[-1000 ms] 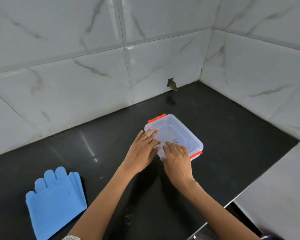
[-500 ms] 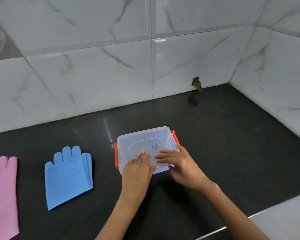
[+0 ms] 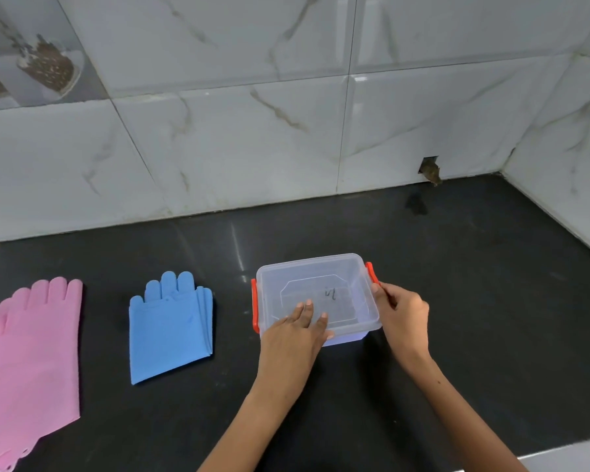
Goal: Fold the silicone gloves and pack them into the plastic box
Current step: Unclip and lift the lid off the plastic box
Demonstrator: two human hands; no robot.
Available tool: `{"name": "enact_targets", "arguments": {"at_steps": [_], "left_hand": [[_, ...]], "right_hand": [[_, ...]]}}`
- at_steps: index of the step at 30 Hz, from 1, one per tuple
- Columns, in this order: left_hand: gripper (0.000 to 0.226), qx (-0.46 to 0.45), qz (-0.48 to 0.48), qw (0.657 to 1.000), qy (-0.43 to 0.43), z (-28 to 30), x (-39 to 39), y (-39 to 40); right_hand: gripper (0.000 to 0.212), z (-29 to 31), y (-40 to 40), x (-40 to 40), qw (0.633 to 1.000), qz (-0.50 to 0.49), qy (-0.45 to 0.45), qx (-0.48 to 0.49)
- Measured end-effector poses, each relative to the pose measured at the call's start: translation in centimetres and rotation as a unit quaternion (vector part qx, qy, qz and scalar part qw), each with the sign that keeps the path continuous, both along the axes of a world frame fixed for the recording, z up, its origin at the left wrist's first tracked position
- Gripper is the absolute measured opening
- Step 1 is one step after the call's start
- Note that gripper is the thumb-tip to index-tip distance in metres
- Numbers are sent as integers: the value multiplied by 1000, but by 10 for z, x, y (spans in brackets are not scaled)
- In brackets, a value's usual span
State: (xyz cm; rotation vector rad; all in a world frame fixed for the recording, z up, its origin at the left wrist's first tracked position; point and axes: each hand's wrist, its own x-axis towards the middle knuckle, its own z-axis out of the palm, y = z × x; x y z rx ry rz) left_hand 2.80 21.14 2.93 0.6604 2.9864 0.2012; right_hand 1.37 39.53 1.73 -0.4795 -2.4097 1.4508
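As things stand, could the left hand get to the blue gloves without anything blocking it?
Probably yes. The left hand rests flat on the plastic box's lid, and the blue gloves lie just to its left on bare black counter, with nothing between them. The pink gloves lie further left, out of the way.

Pink gloves (image 3: 28, 362) cut off at left edge.

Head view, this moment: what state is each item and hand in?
plastic box: lid on, clips down, empty.
blue gloves: flat stack, on counter.
pink gloves: flat, on counter.
left hand: flat on lid.
right hand: at the right clip.
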Motion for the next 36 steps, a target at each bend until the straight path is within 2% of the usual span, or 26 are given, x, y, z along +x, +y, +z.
{"name": "enact_targets", "arguments": {"at_steps": [4, 9, 12, 14, 16, 18, 21, 23, 26, 33, 36], "left_hand": [[50, 1, 5, 1000, -25, 3, 2, 0], [50, -16, 2, 999, -36, 4, -1, -1], [48, 8, 4, 1000, -28, 4, -1, -3], [45, 81, 26, 996, -12, 5, 0, -8], [38, 201, 68, 976, 39, 6, -2, -19], [42, 280, 137, 947, 76, 2, -9, -35], [51, 398, 246, 883, -31, -6, -20, -56], [39, 461, 265, 843, -82, -9, -21, -59], [13, 492, 271, 825, -60, -13, -21, -57], [23, 502, 291, 811, -73, -6, -17, -58], [24, 520, 313, 790, -86, -9, -9, -60]], "right_hand": [[36, -3, 0, -6, 1000, -16, -23, 14], [33, -8, 17, -10, 984, -55, -118, -122], [36, -3, 15, -10, 993, -23, -116, -10], [26, 3, 4, -8, 992, 18, -85, 90], [41, 2, -7, -6, 974, 75, -79, 199], [45, -2, -13, -5, 959, 101, -73, 256], [44, -3, -15, -6, 951, 93, -88, 280], [46, -3, -16, -6, 942, 90, -99, 308], [48, -1, -19, -5, 939, 89, -99, 318], [48, 1, -23, 13, 932, 87, -107, 336], [48, 2, -22, 21, 928, 92, -116, 342]]}}
